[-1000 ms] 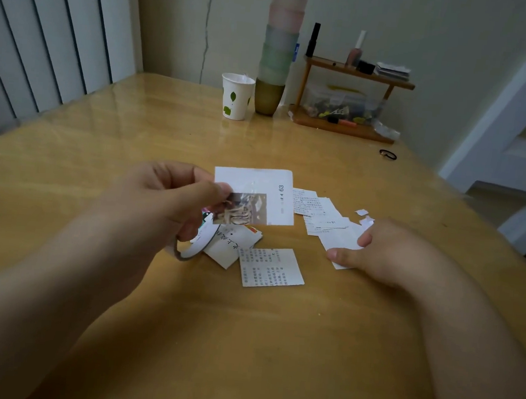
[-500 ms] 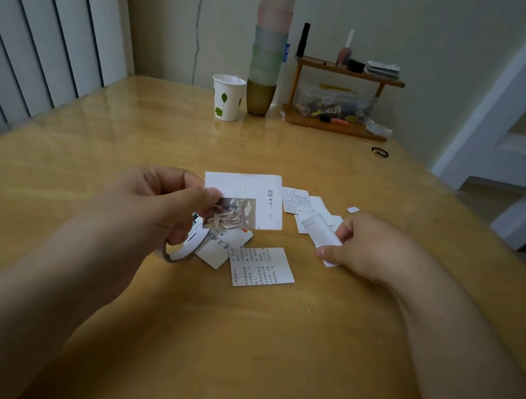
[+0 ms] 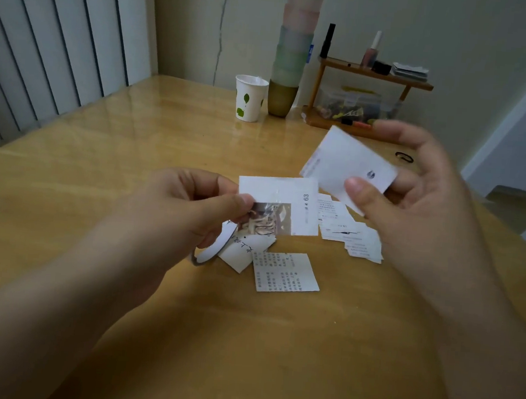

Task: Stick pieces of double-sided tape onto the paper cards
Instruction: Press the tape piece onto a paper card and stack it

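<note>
One paper card point(image 3: 347, 168) pinched in right hand point(image 3: 415, 193), another card point(image 3: 278, 208) in left hand point(image 3: 187, 211).

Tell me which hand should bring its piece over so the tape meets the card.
Right, probably. The right hand pinches a loose card in the air, free to move. The left hand pinches the tape piece and also holds the tape roll, so it is more encumbered.

The right hand point(image 3: 415, 193) has come up off the counter point(image 3: 97, 185), lifting a white card point(image 3: 347, 165) out of the scattered cards point(image 3: 350, 235). A second ago it rested on that pile; now it holds the card in its grip above it, tilted.
</note>
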